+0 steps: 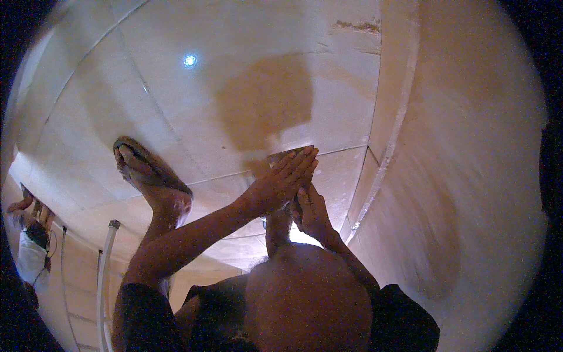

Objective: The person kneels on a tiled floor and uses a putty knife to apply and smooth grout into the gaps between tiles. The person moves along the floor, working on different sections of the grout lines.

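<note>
My left hand (pixel 288 175) lies with its fingers stretched out and close together over a dark flat-edged piece (pixel 275 158). Only the far edge and a corner of that piece show past the fingers; its kind is unclear. Just below, my right hand (pixel 313 212) is close against the left palm with its fingers partly bent. Whatever sits between the right fingers is hidden. Both hands are low over the pale tiled floor (pixel 346 117), in front of my bent right knee (pixel 308 293).
My left foot (pixel 146 167) in a dark sandal rests on the tiles. A smeared wall (pixel 446 193) rises at the right, with a low skirting strip. A pale pole (pixel 107 270) stands at lower left. Part of another person (pixel 34 234) shows at the left rim. Bright light glows behind my hands.
</note>
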Available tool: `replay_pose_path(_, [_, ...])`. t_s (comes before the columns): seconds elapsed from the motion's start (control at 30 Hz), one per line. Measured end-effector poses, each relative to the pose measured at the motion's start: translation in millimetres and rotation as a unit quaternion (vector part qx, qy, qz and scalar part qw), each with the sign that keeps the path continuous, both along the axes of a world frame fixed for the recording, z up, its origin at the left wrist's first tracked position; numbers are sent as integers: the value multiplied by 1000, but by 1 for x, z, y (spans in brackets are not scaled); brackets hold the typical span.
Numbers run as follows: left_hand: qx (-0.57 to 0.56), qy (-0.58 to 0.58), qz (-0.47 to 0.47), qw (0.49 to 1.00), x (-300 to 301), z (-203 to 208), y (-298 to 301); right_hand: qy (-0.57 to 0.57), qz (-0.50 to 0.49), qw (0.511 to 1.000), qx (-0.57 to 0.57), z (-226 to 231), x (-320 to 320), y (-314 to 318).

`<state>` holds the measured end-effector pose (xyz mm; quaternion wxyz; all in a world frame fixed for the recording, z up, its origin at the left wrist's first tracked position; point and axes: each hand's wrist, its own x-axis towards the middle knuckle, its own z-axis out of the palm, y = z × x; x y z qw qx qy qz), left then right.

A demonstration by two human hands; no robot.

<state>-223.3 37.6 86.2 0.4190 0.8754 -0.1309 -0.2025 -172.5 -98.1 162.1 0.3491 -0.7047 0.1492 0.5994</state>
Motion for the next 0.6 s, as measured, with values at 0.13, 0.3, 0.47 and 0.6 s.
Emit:
replay_pose_path(0.13, [-18,28,-10,999,1,7,15,109,-117,987,10,-10,-10,-7])
replay_pose_path(0.3, [106,-52,-44,992,20,-20,22,25,-98,995,25,-29,5,13])
replay_pose_path(0.47, [15,-58,28,998,34,-25,39,-37,-134,990,32,-23,16,41])
replay_pose_path(0.6, [54,-76,39,995,45,-39,49,-33,-83,996,18,-18,39,59])
